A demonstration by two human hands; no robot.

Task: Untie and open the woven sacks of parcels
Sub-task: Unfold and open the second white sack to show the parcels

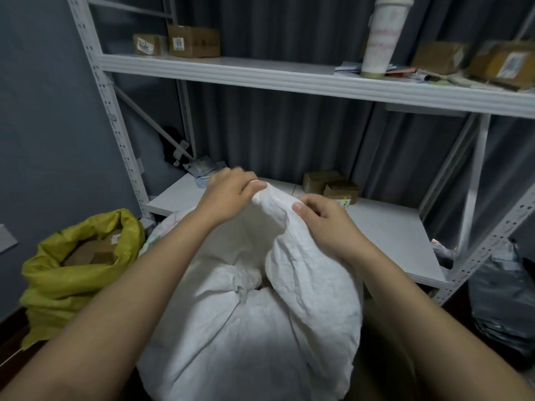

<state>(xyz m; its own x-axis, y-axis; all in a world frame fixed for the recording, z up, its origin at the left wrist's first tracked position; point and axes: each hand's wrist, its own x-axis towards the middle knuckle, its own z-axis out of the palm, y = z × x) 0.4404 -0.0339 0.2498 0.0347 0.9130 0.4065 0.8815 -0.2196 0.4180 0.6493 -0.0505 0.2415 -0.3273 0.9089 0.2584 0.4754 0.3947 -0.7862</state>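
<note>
A bulging white woven sack (260,328) stands in front of me, cinched into a tight gathered neck (241,289) in the middle. A long loose end of the sack's cloth rises from the neck up to my hands. My left hand (228,195) pinches the tip of that cloth from the left. My right hand (324,224) grips the same raised cloth just below, thumb on top. A yellow woven sack (72,279) sits at the left with its mouth open, brown parcels showing inside.
A white metal shelf rack (289,76) stands right behind the sacks. Cardboard boxes (330,185) sit on its lower board, more boxes and a tall white cup (379,39) on the upper one. Grey plastic parcel bags (498,299) lie at the right.
</note>
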